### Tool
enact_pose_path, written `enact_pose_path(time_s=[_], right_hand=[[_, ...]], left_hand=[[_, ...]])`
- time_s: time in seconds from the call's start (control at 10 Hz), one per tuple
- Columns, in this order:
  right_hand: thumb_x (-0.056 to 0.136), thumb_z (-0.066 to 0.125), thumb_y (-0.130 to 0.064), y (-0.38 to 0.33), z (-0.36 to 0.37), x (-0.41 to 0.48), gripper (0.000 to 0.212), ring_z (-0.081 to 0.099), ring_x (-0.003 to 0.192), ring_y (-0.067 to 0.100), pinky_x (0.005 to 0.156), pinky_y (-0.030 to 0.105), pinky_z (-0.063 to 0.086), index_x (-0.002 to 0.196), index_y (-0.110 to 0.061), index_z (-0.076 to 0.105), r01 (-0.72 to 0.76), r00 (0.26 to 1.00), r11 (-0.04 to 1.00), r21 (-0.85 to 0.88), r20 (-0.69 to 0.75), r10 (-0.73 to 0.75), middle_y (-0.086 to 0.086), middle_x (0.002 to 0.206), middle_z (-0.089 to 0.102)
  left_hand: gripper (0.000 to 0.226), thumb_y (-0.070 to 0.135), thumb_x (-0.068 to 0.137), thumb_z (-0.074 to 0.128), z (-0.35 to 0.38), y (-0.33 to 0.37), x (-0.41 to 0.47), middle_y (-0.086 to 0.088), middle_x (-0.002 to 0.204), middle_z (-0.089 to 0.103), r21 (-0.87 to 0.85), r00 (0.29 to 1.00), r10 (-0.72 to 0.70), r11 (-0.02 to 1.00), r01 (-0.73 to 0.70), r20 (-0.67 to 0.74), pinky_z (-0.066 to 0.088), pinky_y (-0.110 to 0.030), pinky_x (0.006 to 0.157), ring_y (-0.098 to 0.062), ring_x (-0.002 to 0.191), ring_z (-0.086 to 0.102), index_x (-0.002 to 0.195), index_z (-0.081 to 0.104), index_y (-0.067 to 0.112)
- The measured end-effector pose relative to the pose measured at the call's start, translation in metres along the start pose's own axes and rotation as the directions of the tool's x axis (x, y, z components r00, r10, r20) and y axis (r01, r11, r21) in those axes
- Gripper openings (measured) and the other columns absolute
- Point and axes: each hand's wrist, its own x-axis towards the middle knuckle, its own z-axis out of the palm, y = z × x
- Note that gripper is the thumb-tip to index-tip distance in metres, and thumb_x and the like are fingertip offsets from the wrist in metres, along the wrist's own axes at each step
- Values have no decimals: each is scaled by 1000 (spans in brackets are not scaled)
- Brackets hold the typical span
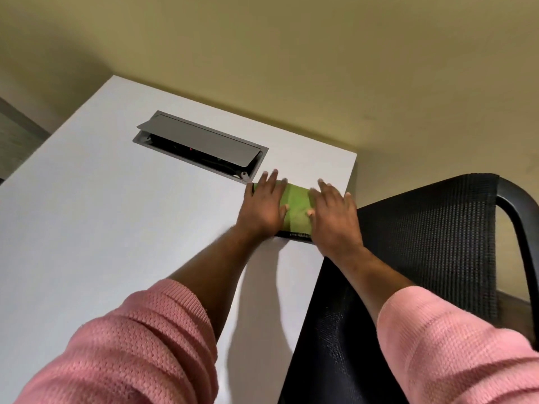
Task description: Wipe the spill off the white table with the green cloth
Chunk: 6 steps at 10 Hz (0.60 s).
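A folded green cloth with a dark near edge lies flat on the white table, close to the table's right edge. My left hand rests palm-down on the cloth's left part, fingers spread. My right hand presses flat on its right part, fingers spread too. Both hands cover most of the cloth; only a middle strip shows. I cannot make out any spill on the tabletop.
A grey cable hatch with its lid half raised is set into the table just beyond my left hand. A black mesh chair stands against the table's right side. A beige wall runs behind the table.
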Motion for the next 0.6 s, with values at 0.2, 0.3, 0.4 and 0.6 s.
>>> enact_pose_path(time_s=[0.2, 0.3, 0.4, 0.6], right_hand=[[103, 44, -53, -9, 24, -27, 71, 25, 159, 31, 123, 67, 22, 162, -16, 34, 20, 985, 995, -101, 170, -3, 11, 171, 29], [102, 24, -65, -2, 32, -25, 80, 14, 162, 29, 126, 67, 14, 167, -19, 17, 11, 966, 991, -130, 256, 23, 9, 176, 15], [102, 25, -68, -2, 32, -24, 83, 8, 163, 28, 126, 67, 10, 168, -20, 10, 11, 957, 992, -123, 290, 26, 8, 177, 8], [102, 23, -71, -7, 8, -27, 87, -8, 163, 25, 127, 65, -3, 168, -19, 0, 21, 938, 997, -75, 347, 6, 7, 177, -5]], left_hand=[[73, 51, 107, 37, 34, 2, -23, -13, 175, 1, -17, 984, 3, 1000, 0, 176, 6, -60, 127, -33, 162, -2, 167, 10, 21], [76, 55, 107, 34, 40, 0, -20, -12, 175, -8, -1, 970, 18, 1000, -18, 242, 1, -62, 126, -33, 161, -9, 167, 1, 22], [78, 58, 107, 32, 37, 1, -15, -11, 175, -12, -19, 963, 12, 1000, -7, 271, -3, -62, 126, -32, 161, -14, 166, -3, 22], [82, 63, 105, 32, 20, 7, -30, -13, 174, -13, -26, 969, -14, 999, 21, 248, -4, -60, 127, -33, 161, -13, 166, -4, 21]])
